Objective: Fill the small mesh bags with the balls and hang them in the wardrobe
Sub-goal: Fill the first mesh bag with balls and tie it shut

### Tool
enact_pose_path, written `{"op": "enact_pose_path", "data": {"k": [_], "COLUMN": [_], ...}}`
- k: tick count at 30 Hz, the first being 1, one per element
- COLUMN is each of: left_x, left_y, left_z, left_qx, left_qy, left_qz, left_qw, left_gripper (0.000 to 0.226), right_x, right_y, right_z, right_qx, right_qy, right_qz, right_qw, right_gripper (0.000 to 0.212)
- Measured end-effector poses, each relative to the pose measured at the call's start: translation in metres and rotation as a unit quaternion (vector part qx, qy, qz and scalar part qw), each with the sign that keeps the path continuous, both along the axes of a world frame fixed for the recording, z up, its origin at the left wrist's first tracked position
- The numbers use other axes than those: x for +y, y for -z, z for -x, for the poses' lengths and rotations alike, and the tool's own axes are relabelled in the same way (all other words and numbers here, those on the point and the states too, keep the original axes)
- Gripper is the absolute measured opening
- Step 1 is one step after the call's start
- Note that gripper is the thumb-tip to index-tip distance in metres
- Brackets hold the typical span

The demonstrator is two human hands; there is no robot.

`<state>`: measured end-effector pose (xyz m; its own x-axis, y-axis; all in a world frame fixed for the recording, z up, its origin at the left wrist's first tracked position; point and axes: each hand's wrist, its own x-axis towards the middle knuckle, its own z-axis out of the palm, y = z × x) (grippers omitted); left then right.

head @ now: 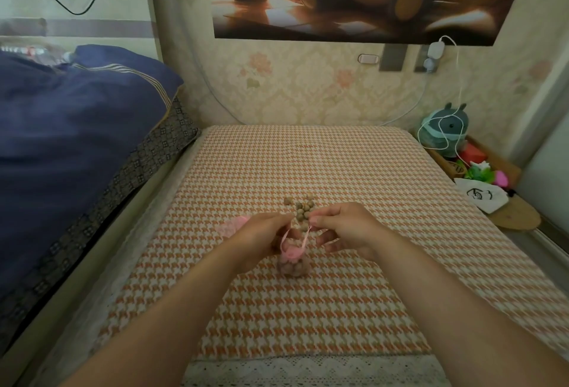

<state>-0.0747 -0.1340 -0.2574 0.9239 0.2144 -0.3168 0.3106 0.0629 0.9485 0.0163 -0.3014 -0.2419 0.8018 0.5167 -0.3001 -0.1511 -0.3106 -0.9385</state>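
Pink drawstring ribbons (304,237) stretch between your hands: your left hand (261,237) and right hand (345,229) each pinch one end, forearms converging above the houndstooth tabletop (338,309). Below them, the filled mesh bag (292,265) sits beside loose wooden balls (303,208).

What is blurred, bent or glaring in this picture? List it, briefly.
Head view: the wide-angle lens bows the edges of the mattress. The light is soft and even, with no glare and only faint shadows. The bag and the ribbon, pinched by the left hand and right hand, look slightly smeared. The balls are distinct.
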Motion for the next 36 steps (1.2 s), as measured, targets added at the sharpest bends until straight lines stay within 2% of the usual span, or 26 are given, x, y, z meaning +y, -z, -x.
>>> {"op": "enact_pose_path", "data": {"k": [4,9,14,20,24,27,30,34,36], "left_x": [0.002,0.001,0.001,0.007,0.013,0.011,0.005,0.001,0.007], "left_y": [0.0,0.001,0.002,0.002,0.004,0.002,-0.002,-0.001,-0.002], "left_z": [0.001,-0.001,0.0,-0.002,-0.001,0.002,0.005,0.003,0.005], "left_qx": [0.011,0.014,0.009,0.024,0.02,0.015,0.013,0.056,0.068], "left_qy": [0.057,0.107,0.083,0.05,0.057,0.045,0.014,-0.103,-0.139], "left_qz": [-0.044,-0.061,-0.038,-0.005,-0.003,0.0,-0.007,-0.005,-0.036], "left_qw": [0.997,0.992,0.996,0.998,0.998,0.999,1.0,0.993,0.987], "left_gripper": [0.029,0.049,0.034,0.036,0.038,0.036,0.028,0.016,0.012], "right_x": [0.006,0.02,0.023,0.015,0.017,0.023,0.028,0.034,0.032], "right_y": [0.002,0.004,0.001,-0.007,-0.001,0.003,0.009,0.026,0.033], "right_z": [0.002,0.008,0.009,0.011,0.016,0.016,0.015,0.014,0.01], "right_qx": [-0.028,-0.091,-0.086,-0.11,-0.145,-0.099,-0.004,0.147,0.174], "right_qy": [0.02,0.017,-0.006,-0.083,-0.067,-0.011,0.035,0.075,0.103], "right_qz": [0.014,0.056,0.076,0.089,0.118,0.1,0.08,0.028,0.034], "right_qw": [0.999,0.994,0.993,0.986,0.98,0.99,0.996,0.986,0.979], "right_gripper": [0.005,0.005,0.018,0.019,0.02,0.021,0.021,0.021,0.018]}}
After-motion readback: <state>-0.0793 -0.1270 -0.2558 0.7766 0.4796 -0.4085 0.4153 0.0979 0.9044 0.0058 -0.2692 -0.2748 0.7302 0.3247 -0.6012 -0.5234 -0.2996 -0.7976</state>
